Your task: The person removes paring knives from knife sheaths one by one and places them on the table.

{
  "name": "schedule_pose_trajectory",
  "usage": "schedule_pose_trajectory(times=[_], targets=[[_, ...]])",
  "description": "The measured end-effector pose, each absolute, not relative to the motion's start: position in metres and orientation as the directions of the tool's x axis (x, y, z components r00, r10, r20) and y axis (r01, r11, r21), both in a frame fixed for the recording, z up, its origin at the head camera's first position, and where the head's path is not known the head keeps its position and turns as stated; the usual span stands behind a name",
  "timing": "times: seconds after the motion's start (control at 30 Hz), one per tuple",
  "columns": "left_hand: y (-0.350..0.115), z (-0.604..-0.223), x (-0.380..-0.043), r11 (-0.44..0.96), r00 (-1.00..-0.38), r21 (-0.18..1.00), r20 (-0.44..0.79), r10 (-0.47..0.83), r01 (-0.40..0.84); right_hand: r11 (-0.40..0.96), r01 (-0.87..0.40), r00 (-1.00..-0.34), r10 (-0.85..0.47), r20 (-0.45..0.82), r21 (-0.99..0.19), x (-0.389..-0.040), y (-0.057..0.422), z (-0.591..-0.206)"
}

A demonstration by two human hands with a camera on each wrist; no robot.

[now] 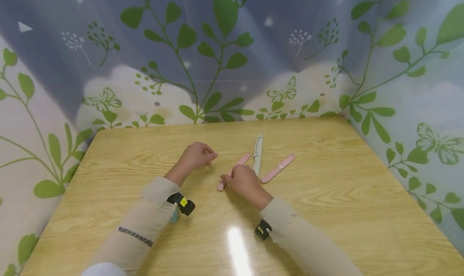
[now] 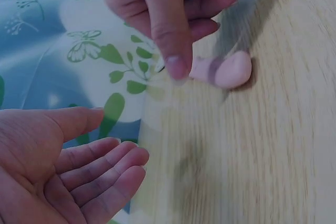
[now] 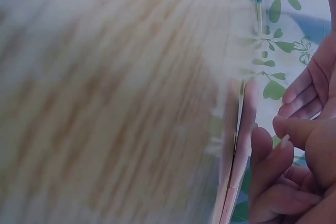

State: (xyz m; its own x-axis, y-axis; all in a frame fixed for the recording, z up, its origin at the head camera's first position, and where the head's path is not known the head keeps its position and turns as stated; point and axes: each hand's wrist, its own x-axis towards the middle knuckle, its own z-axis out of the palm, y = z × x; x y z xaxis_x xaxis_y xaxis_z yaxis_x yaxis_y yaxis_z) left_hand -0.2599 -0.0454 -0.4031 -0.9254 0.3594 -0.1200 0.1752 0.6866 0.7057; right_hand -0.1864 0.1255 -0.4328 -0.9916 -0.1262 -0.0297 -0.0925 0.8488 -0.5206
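Observation:
My right hand (image 1: 246,183) is over a slim pink strip-shaped piece (image 1: 244,159) with a rounded end, partly covering it. In the right wrist view a fingertip of this hand (image 3: 294,171) comes right up beside the pink piece (image 3: 247,129), while thumb and forefinger stand apart. My left hand (image 1: 197,155) hovers to the left, fingers loosely bent and holding nothing; its palm (image 2: 68,166) faces up in the left wrist view. Just beyond the right hand lies a pale knife (image 1: 258,151), blade pointing away. To its right rests a second pink piece (image 1: 278,169).
A teal object (image 1: 174,216) shows partly from behind the left wrist. The wooden table (image 1: 326,211) backs onto a leaf-patterned curtain (image 1: 203,66), with more patterned cloth at both sides. Each wrist wears a black camera strap.

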Motion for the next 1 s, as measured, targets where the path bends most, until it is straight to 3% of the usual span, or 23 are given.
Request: schedule_pose_trajectory(times=[0.27, 0.63, 1.0], targets=[[-0.025, -0.409, -0.264, 0.676, -0.915, 0.717, -0.139, 0.378, 0.170, 0.878, -0.030, -0.996, -0.067, -0.061, -0.477, -0.188, 0.126, -0.437], [0.000, -0.416, -0.264, 0.739, -0.920, 0.634, -0.109, 0.377, 0.228, 0.872, -0.031, -0.991, -0.090, -0.097, -0.488, -0.190, 0.121, -0.439], [0.008, -0.418, -0.262, 0.755, -0.923, 0.623, -0.134, 0.360, 0.204, 0.871, -0.006, -0.987, -0.085, -0.138, -0.492, -0.187, 0.118, -0.441]])
